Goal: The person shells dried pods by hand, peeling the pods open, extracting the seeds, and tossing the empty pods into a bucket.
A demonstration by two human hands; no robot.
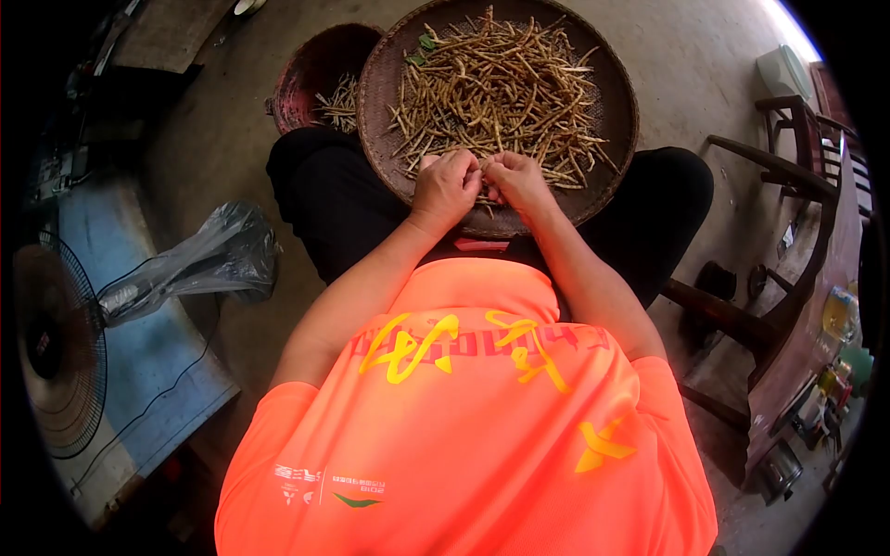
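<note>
A round woven tray point(375, 120) rests across my lap with a heap of dried bean pods point(505, 93) in it, tan and slender. Over the tray's near side, my left hand point(448, 185) and my right hand point(519, 185) are close together with fingertips pinched. Between them is a small, pale piece of bean pod, mostly hidden by the fingers. Loose pods lie just beyond both hands. Left of the tray, a reddish basket point(301, 88) holds thin, pale pods or empty husks; I cannot tell which.
On the left, a fan point(60, 343) stands by a blue-topped table point(111, 232) with a clear plastic bag point(222, 255) at its edge. Wooden chairs point(788, 148) and a table point(797, 361) with several small items are on the right. A pale bucket point(783, 74) stands farther back.
</note>
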